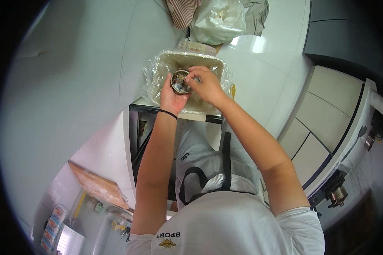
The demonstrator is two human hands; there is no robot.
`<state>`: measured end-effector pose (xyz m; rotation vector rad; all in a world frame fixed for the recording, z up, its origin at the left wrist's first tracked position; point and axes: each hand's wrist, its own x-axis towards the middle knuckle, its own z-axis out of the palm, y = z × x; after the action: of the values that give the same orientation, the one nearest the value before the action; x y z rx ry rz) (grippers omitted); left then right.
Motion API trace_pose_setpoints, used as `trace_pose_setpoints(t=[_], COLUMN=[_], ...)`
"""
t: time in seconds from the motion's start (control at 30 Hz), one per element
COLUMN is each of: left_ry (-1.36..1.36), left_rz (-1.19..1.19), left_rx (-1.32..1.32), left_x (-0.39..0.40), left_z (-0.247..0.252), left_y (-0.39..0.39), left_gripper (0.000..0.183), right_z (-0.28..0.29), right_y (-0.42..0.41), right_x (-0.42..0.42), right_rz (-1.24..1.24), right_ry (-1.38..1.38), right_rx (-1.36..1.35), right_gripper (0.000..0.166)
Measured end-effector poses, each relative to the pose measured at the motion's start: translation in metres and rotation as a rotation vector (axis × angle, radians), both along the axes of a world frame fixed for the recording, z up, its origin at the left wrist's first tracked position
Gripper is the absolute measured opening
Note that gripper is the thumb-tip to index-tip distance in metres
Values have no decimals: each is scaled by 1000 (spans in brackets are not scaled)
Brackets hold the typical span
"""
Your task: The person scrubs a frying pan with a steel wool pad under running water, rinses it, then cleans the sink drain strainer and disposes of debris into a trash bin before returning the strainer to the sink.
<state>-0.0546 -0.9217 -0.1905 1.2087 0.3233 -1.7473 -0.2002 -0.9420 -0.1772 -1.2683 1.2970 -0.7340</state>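
My left hand (174, 98) is around a small round metal cup (180, 83), which looks like a sink strainer. Its open top faces me, and dark, wet-looking scraps show inside. My right hand (207, 83) reaches over the cup's right side with fingers bent and fingertips at the rim. Whether anything is pinched between them is hidden. Both hands are above a cream waste bin (166, 62) lined with a clear plastic bag (148, 73). The hands and cup cover much of the bin's inside.
Beyond the bin are a filled translucent plastic bag (217, 24) and a striped cloth item (183, 12). Cream cabinets (335, 83) line the right, below a counter with a metal pot (338, 195). At lower left is a wooden board (97, 183).
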Motion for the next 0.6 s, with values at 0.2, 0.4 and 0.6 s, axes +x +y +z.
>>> trace_pose_setpoints(t=[0.2, 0.4, 0.6], left_ry=[66, 28, 72], left_rz=[-4, -45, -44], left_rx=[18, 27, -3], left_x=[7, 3, 7], left_z=[-19, -4, -3], left_y=[4, 2, 3], left_gripper=[42, 40, 39], right_z=[4, 2, 3], right_y=[12, 10, 6], right_x=[2, -5, -9], right_rz=[132, 286, 412], right_ry=[125, 145, 201], right_rx=[-199, -316, -377], right_gripper=[16, 40, 58])
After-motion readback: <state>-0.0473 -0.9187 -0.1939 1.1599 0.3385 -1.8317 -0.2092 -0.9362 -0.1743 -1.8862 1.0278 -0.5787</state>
